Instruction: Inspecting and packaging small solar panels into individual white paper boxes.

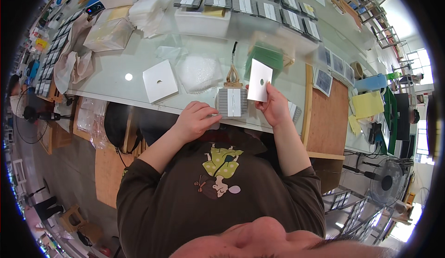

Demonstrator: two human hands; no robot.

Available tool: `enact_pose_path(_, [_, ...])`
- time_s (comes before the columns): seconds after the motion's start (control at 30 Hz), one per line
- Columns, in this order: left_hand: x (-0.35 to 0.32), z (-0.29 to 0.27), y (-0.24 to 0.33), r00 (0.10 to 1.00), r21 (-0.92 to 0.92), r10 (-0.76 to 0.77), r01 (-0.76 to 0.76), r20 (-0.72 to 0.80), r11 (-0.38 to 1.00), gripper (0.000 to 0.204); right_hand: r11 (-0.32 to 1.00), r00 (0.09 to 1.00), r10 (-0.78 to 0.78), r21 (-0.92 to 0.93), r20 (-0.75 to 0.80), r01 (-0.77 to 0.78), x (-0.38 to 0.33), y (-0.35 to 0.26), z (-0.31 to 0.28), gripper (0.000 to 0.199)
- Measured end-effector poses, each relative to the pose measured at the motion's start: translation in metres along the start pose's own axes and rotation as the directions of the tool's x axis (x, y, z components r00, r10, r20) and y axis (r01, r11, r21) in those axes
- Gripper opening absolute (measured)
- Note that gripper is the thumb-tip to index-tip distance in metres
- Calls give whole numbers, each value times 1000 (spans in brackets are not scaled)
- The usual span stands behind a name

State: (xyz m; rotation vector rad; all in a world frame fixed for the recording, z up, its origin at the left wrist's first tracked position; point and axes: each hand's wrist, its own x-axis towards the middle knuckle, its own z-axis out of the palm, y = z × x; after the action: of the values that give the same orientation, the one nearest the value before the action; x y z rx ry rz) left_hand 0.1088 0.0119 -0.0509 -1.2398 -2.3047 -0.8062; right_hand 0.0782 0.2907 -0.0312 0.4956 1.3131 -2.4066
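My right hand (275,105) grips a white square card (257,80) by its lower right edge, holding it upright with the thumb in front. The card has a round hole in its middle. Close to the table's near edge lies a grey ridged panel (225,104) with a white strip across its middle. The fingers of my left hand (197,121) are closed at the lower left corner of this panel. Just beyond the panel is a small wooden-handled brush or clip-like tool (233,76), whose exact kind I cannot tell. Another white card (160,81) with a notch lies to the left.
Bubble wrap (199,72) lies beyond my left hand. A clear box with green sheets (265,58) stands behind the held card. Farther back, rows of grey panels (243,4) sit on white boxes. White packing sheets (147,15) are piled at the far left; a wooden board (324,116) is at right.
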Motion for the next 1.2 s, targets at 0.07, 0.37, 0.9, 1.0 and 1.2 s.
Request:
enact_pose_path(0.07, [0,0,0,1000,-5,1,-1,-10,1000,34,998,996,-3,-58,-89,-3,-1,2,3,35])
enact_pose_path(0.37, [-1,2,-2,999,-24,3,-3,-35,1000,33,995,998,-57,-83,-30,54,-1,7,1,33])
enact_pose_path(0.9, [28,-1,3,561,-565,-687,784,463,259,22,950,998,59,-309,34,-46,-32,21,33,25])
enact_pose_path(1.0, [30,4,-1,528,-514,-718,813,453,275,28,728,974,-218,-674,-54,125,-27,30,26,22])
enact_pose_path(1.2, [24,7,0,496,-456,-732,844,467,281,30,651,958,-267,-753,-106,98,-22,37,15,29])
